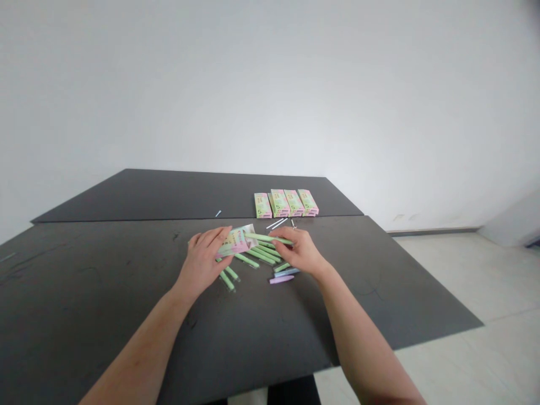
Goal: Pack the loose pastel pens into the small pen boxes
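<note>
My left hand is closed around a small pink-and-green printed box, whose open end points right. Between the fingers of my right hand is a light green pen, its left end at the mouth of the box. How far the pen reaches inside, I cannot tell. Several more green pens lie loose on the table below the box and between my hands. A purple pen and a blue pen rest just under my right hand.
Toward the back stands a row of several similar printed boxes. Thin white sticks lie in front of them, and another small one is farther left. The dark table has a seam across it; a white wall rises behind.
</note>
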